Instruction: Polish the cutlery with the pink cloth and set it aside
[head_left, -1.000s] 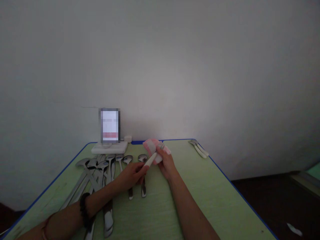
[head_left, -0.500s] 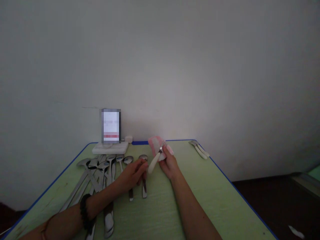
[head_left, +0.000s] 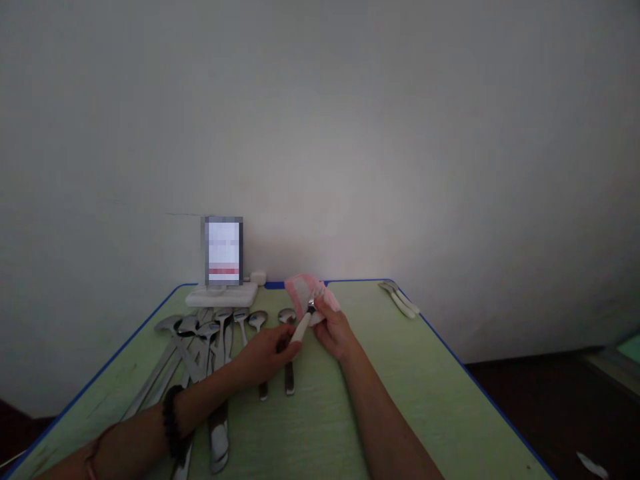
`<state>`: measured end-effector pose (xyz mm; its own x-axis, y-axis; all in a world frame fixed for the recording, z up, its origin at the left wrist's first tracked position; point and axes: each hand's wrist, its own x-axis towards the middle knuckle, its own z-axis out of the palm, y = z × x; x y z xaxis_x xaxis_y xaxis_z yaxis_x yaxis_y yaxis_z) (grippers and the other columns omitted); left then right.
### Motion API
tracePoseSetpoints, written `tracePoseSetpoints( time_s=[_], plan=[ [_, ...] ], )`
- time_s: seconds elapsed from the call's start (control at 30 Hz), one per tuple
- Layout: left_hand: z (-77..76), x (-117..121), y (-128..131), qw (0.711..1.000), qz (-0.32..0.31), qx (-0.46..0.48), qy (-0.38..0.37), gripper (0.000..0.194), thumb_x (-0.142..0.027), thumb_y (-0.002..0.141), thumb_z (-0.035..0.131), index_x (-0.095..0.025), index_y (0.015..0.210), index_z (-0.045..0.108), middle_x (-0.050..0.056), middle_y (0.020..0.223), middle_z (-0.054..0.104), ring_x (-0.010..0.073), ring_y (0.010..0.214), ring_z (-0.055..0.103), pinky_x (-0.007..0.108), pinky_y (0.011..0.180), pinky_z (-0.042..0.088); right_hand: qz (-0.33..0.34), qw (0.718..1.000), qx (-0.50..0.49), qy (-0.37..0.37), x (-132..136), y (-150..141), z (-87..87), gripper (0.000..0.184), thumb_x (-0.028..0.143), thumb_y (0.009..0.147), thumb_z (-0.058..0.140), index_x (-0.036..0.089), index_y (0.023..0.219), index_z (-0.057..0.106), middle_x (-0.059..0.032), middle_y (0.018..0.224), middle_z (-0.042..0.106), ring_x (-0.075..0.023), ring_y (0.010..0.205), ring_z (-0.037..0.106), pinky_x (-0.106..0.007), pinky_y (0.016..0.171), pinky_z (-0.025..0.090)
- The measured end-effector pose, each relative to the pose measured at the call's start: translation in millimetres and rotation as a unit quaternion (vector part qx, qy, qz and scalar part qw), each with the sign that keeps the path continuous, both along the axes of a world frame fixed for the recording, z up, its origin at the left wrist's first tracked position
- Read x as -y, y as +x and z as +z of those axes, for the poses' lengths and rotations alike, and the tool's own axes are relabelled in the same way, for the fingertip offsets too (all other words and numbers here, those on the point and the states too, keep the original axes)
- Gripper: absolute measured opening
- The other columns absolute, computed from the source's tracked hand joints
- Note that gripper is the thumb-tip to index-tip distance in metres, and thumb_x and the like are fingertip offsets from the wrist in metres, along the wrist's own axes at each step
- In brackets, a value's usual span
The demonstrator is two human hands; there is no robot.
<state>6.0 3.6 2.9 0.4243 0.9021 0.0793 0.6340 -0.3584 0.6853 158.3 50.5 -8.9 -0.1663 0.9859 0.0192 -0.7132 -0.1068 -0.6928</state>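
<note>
Between my hands is a fork (head_left: pixel 302 325) with a white handle, its tines pointing up and away. My left hand (head_left: pixel 273 348) is closed on the handle's lower end. My right hand (head_left: pixel 332 326) pinches the fork near its head, together with a pink and white cloth (head_left: pixel 301 294) that lies behind the tines. Under and beside my left hand, a spoon (head_left: pixel 287 316) with a dark handle lies on the table, partly covered by the fingers. Another spoon (head_left: pixel 258 321) sits just left of it, its middle hidden by my hand.
Several metal spoons and long utensils (head_left: pixel 175 363) lie piled on the left of the green table (head_left: pixel 400 400). A device with a blurred screen (head_left: pixel 223 250) stands on a white base (head_left: pixel 221 295) at the back. Two white-handled utensils (head_left: pixel 403 303) rest at the far right corner.
My left hand has closed around the fork's handle, which stood free of its fingers before. The fork, cloth and right hand have shifted slightly left.
</note>
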Motion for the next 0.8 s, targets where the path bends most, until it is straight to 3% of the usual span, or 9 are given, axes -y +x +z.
tracePoseSetpoints(
  time_s=[0.5, 0.8],
  plan=[
    [-4.7, -1.3, -0.5, 0.999, 0.004, 0.042, -0.015, 0.020, -0.031, 0.083, 0.037, -0.018, 0.089, 0.050, -0.003, 0.067, 0.056, 0.0133, 0.061, 0.052, 0.022, 0.055, 0.037, -0.036, 0.999, 0.017, -0.006, -5.4, 0.6, -5.0, 0.028, 0.024, 0.059, 0.074, 0.018, 0.084, 0.063, 0.0023, 0.068, 0.063, -0.0096, 0.056, 0.051, -0.021, 0.050, 0.042],
    [-1.4, 0.8, 0.3, 0.999, -0.005, 0.046, -0.022, 0.020, -0.032, 0.084, 0.036, -0.018, 0.088, 0.050, -0.002, 0.068, 0.058, 0.0124, 0.060, 0.052, 0.022, 0.055, 0.038, -0.034, 0.999, 0.002, 0.011, -2.5, 0.1, -1.2, 0.041, 0.024, 0.059, 0.074, 0.021, 0.097, 0.061, -0.0009, 0.088, 0.068, -0.0138, 0.073, 0.061, -0.025, 0.066, 0.049]
  ],
)
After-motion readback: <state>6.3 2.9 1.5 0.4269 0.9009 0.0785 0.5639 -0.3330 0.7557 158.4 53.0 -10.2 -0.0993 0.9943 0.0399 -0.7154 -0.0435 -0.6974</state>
